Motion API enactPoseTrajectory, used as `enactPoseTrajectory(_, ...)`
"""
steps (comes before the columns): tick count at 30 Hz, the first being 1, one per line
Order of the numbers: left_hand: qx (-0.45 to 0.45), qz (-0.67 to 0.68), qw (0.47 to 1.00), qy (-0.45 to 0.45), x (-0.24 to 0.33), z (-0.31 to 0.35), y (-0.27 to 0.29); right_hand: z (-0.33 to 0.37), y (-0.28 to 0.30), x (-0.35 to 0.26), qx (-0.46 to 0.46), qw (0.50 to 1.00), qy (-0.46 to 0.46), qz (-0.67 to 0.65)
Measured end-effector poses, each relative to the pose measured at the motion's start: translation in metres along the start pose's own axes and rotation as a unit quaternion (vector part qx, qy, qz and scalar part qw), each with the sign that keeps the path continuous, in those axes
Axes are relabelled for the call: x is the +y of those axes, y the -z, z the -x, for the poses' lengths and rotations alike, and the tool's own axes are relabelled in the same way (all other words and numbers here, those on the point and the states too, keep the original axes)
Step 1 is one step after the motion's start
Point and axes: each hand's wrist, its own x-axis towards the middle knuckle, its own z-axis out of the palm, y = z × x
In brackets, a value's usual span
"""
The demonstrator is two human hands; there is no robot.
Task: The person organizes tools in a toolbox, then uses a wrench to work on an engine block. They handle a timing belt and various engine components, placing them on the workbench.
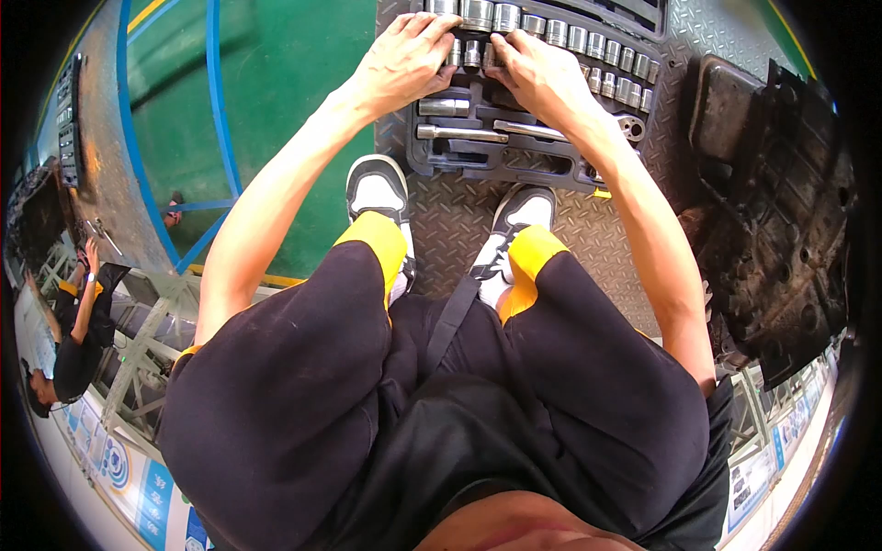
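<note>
Chrome sockets (477, 14) stand in 2 rows along the upper part of a dark case (498, 163), which lies open on a treaded metal plate (441, 211) at the top of the view, beyond the feet. The left hand (401, 62) is over the left end of the rows, fingers curled and close together, with the index tip at a large socket and the thumb lower down, apart from them. I cannot tell whether it grips anything. The right hand (542, 78) reaches in just beside it, index and thumb tips near each other at the lower row; whether they pinch a socket is hidden.

Below the rows, the case holds a long socket (443, 107), an extension bar (459, 133) and, to the right, a ratchet (631, 127). The person's black-and-white shoes (377, 191) are near the case, under dark trousers (285, 358) with yellow cuffs (378, 234). A large, grimy metal part (781, 220) is to the right. At left are a green floor (303, 92), a blue frame (220, 101), another case (69, 119) and a co-worker (78, 349) in dark clothes.
</note>
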Motion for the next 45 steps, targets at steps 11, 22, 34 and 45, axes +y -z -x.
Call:
enactPoseTrajectory(11,0.038,0.076,0.995,0.058,0.015,0.000,-0.004,0.022,0.019,0.001,-0.029,0.988,-0.126,-0.082)
enactPoseTrajectory(22,0.059,0.056,0.994,0.076,0.029,-0.010,-0.014,0.011,0.019,-0.005,-0.076,0.977,-0.147,-0.135)
enactPoseTrajectory(34,0.065,0.089,0.988,0.113,0.032,-0.008,-0.016,0.015,0.016,-0.005,-0.032,0.972,-0.160,-0.168)
enactPoseTrajectory(45,0.092,0.068,0.988,0.108,0.034,-0.004,-0.020,0.012,0.020,-0.005,-0.036,0.967,-0.167,-0.190)
